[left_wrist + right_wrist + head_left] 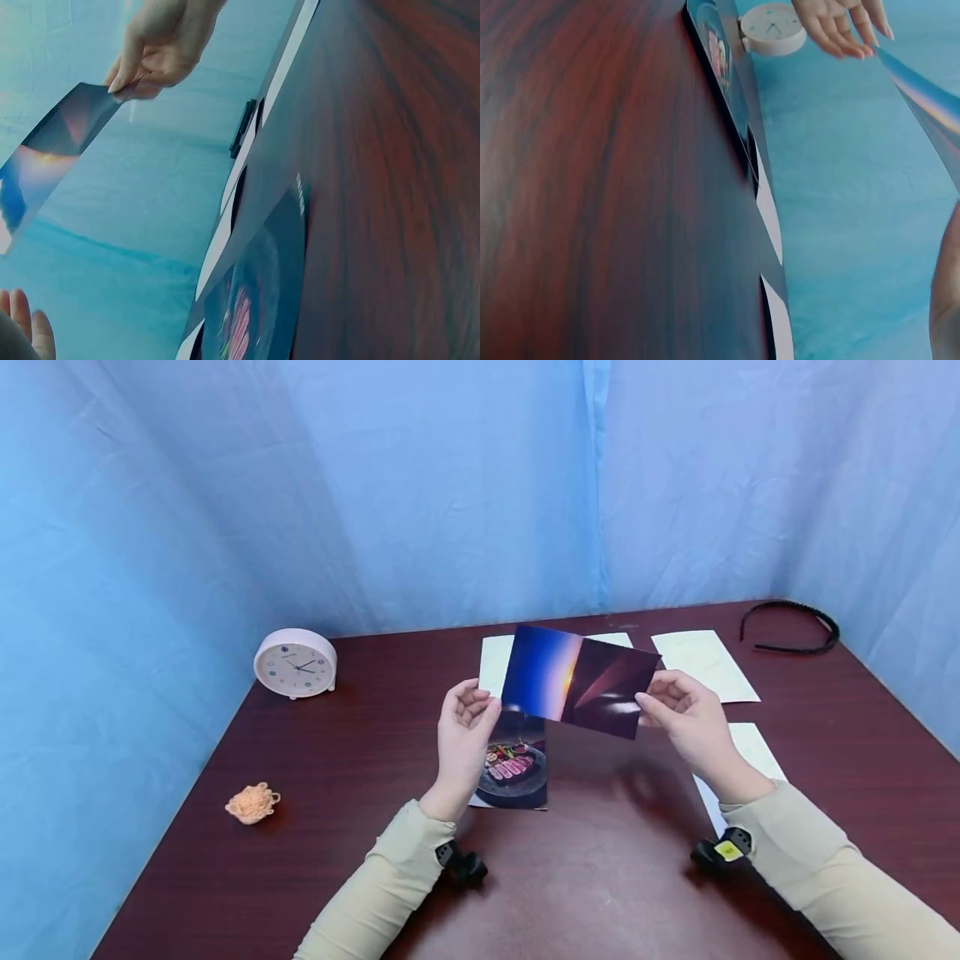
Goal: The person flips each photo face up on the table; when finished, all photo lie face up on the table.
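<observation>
In the head view a glossy photo print of a blue and orange sky is raised and tilted above the table. My right hand pinches its right end between thumb and fingers, as the left wrist view of that hand also shows. By the opposite edge is my left hand, its fingers loosely bent and its fingertips right at the print's corner; the right wrist view has this hand beside the corner. Below lies a picture of a plate of food, partly hidden by the left hand and the raised print.
White sheets lie at the back right, with another partly under the right forearm. A black headband sits in the far right corner. On the left stand a white clock and a small peach-coloured looped bundle.
</observation>
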Action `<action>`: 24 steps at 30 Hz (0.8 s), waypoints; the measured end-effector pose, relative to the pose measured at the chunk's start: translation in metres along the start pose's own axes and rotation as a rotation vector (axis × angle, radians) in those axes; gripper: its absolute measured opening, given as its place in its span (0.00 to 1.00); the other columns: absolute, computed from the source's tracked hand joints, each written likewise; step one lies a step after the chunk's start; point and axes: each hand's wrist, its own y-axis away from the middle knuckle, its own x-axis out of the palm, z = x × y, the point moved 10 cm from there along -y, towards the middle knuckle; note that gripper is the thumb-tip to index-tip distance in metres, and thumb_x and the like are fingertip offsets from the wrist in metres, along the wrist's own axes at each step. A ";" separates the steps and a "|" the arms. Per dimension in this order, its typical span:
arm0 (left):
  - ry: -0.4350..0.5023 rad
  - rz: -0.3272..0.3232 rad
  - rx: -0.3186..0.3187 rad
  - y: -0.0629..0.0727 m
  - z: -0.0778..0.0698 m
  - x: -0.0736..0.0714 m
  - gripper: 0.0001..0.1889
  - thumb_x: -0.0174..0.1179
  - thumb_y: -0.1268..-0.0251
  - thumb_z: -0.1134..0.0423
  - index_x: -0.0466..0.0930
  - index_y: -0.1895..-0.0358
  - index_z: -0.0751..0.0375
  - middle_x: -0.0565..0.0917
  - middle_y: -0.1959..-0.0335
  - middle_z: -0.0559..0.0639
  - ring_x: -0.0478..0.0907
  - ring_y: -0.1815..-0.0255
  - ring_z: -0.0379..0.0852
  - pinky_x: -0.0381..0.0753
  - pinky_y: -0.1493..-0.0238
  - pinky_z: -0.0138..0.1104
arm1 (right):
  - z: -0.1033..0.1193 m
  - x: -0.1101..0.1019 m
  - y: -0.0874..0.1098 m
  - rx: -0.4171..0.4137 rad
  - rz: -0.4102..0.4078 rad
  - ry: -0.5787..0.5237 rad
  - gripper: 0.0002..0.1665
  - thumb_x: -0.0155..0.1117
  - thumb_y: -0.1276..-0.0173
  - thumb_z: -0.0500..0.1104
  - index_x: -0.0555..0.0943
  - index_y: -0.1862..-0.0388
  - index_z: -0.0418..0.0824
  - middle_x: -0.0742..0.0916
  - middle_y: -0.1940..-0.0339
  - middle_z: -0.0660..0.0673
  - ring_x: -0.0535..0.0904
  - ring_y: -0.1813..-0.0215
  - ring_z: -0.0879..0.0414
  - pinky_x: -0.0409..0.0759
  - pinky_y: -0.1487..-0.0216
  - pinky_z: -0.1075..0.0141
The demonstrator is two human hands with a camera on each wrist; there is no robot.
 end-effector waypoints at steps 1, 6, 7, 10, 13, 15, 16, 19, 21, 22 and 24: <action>0.010 -0.006 -0.001 0.001 0.001 0.002 0.20 0.57 0.39 0.76 0.66 0.43 0.72 0.75 0.57 0.56 0.75 0.57 0.38 0.76 0.51 0.25 | -0.001 0.000 0.000 0.001 -0.025 -0.057 0.11 0.63 0.37 0.31 0.79 0.64 0.46 0.82 0.71 0.54 0.80 0.70 0.67 0.82 0.70 0.72; 0.074 -0.013 -0.017 0.008 0.001 0.014 0.21 0.56 0.37 0.76 0.64 0.42 0.72 0.74 0.53 0.63 0.75 0.54 0.39 0.76 0.49 0.25 | -0.011 0.000 0.001 0.030 -0.181 -0.265 0.10 0.63 0.38 0.30 0.78 0.67 0.45 0.82 0.72 0.53 0.78 0.72 0.66 0.82 0.71 0.73; 0.082 -0.013 -0.025 0.009 0.001 0.017 0.22 0.56 0.37 0.75 0.64 0.41 0.72 0.73 0.53 0.62 0.75 0.54 0.39 0.76 0.49 0.25 | -0.012 0.000 0.002 0.035 -0.212 -0.290 0.10 0.62 0.38 0.29 0.78 0.67 0.45 0.82 0.72 0.53 0.78 0.72 0.65 0.82 0.71 0.73; 0.115 -0.024 -0.044 0.010 0.002 0.025 0.22 0.56 0.38 0.76 0.63 0.41 0.72 0.74 0.54 0.61 0.75 0.56 0.39 0.76 0.50 0.25 | -0.015 0.002 0.003 0.047 -0.280 -0.329 0.11 0.60 0.37 0.28 0.77 0.68 0.45 0.80 0.73 0.53 0.77 0.74 0.64 0.81 0.72 0.73; 0.183 -0.048 -0.064 0.010 0.003 0.034 0.22 0.56 0.38 0.77 0.63 0.42 0.74 0.74 0.57 0.57 0.75 0.58 0.39 0.77 0.52 0.25 | -0.017 0.007 0.004 0.061 -0.313 -0.344 0.14 0.58 0.37 0.26 0.77 0.69 0.45 0.80 0.74 0.52 0.77 0.74 0.64 0.81 0.72 0.73; 0.238 -0.058 -0.077 0.010 0.004 0.039 0.22 0.56 0.39 0.77 0.63 0.42 0.74 0.74 0.58 0.56 0.75 0.59 0.40 0.78 0.53 0.26 | -0.018 0.013 0.004 0.071 -0.311 -0.351 0.15 0.57 0.37 0.25 0.77 0.69 0.45 0.80 0.74 0.53 0.78 0.75 0.64 0.82 0.72 0.72; 0.260 -0.059 -0.086 0.011 0.004 0.043 0.22 0.56 0.38 0.78 0.63 0.42 0.73 0.74 0.59 0.54 0.76 0.59 0.40 0.79 0.53 0.26 | -0.019 0.015 0.005 0.076 -0.306 -0.348 0.16 0.56 0.36 0.24 0.77 0.69 0.45 0.80 0.73 0.53 0.78 0.75 0.64 0.82 0.72 0.72; 0.310 -0.056 -0.101 0.012 0.004 0.051 0.22 0.54 0.38 0.78 0.62 0.41 0.72 0.73 0.60 0.50 0.76 0.60 0.39 0.79 0.55 0.27 | -0.019 0.024 0.005 0.078 -0.283 -0.354 0.17 0.55 0.37 0.23 0.77 0.70 0.46 0.80 0.74 0.53 0.79 0.75 0.64 0.82 0.72 0.72; 0.330 -0.064 -0.104 0.013 0.003 0.054 0.22 0.53 0.37 0.79 0.61 0.41 0.73 0.73 0.60 0.50 0.75 0.60 0.39 0.79 0.56 0.27 | -0.018 0.028 0.006 0.075 -0.267 -0.354 0.17 0.55 0.36 0.23 0.77 0.70 0.45 0.80 0.74 0.53 0.79 0.75 0.64 0.82 0.71 0.72; 0.335 -0.068 -0.102 0.014 0.003 0.054 0.22 0.52 0.37 0.79 0.61 0.41 0.73 0.73 0.60 0.50 0.75 0.60 0.38 0.79 0.56 0.27 | -0.017 0.030 0.007 0.074 -0.259 -0.354 0.17 0.55 0.37 0.23 0.77 0.70 0.45 0.80 0.74 0.53 0.78 0.75 0.64 0.82 0.71 0.72; 0.335 -0.083 -0.094 0.014 0.003 0.053 0.21 0.52 0.37 0.79 0.62 0.41 0.73 0.73 0.60 0.50 0.75 0.61 0.38 0.79 0.57 0.28 | -0.018 0.033 0.008 0.079 -0.244 -0.351 0.16 0.56 0.36 0.24 0.77 0.70 0.45 0.80 0.74 0.53 0.78 0.75 0.63 0.82 0.71 0.71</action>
